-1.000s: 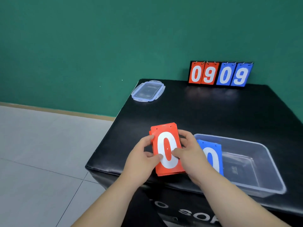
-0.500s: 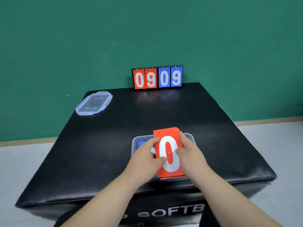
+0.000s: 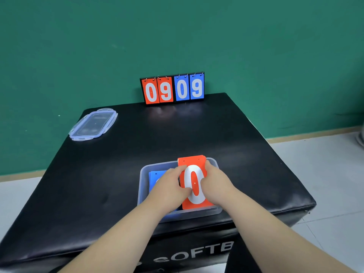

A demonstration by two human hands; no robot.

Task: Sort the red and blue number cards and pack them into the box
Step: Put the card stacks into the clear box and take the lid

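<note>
A stack of red number cards [image 3: 194, 184], a white 0 on top, sits in the right half of the clear plastic box [image 3: 144, 170] near the table's front edge. My left hand [image 3: 169, 186] grips the stack's left edge and my right hand [image 3: 215, 184] grips its right edge. A stack of blue number cards [image 3: 154, 179] lies in the box's left half, mostly hidden under my left hand.
The box's clear lid [image 3: 93, 124] lies at the far left of the black padded table [image 3: 246, 164]. A flip scoreboard [image 3: 172, 88] showing red 09 and blue 09 stands at the back edge against the green wall.
The head turned right, so the view shifted. Both hands carried the red stack from beside the box to over it and lowered it into the right half.
</note>
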